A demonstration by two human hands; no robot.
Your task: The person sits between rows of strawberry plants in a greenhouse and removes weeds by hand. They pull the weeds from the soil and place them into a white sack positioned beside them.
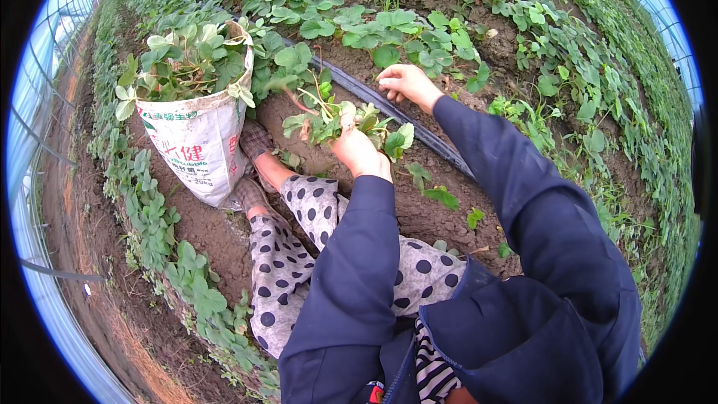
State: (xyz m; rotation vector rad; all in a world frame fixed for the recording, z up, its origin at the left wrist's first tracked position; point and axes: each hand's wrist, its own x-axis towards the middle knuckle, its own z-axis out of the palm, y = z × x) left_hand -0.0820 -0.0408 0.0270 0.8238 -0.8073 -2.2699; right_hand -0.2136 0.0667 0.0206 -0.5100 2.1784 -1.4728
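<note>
My left hand (359,148) is closed around a bunch of strawberry leaves and stems (322,120), held above the soil between the plant rows. Leaves stick out on both sides of the fist, and a reddish stem points up to the left. To its upper right, my right hand (409,85) hovers near a black drip irrigation hose (364,90), its fingers curled inward. Nothing shows in that hand, though its palm is hidden. A white woven sack (193,140) with printed writing stands at the left by my feet, full to the rim with picked strawberry plants (196,62).
Strawberry rows (404,33) grow beyond the hose and along the right. Another row (193,280) runs down the left side. Loose leaves (442,196) lie on the bare soil by my knees. Blue plastic sheeting (42,95) on a hooped frame borders the field.
</note>
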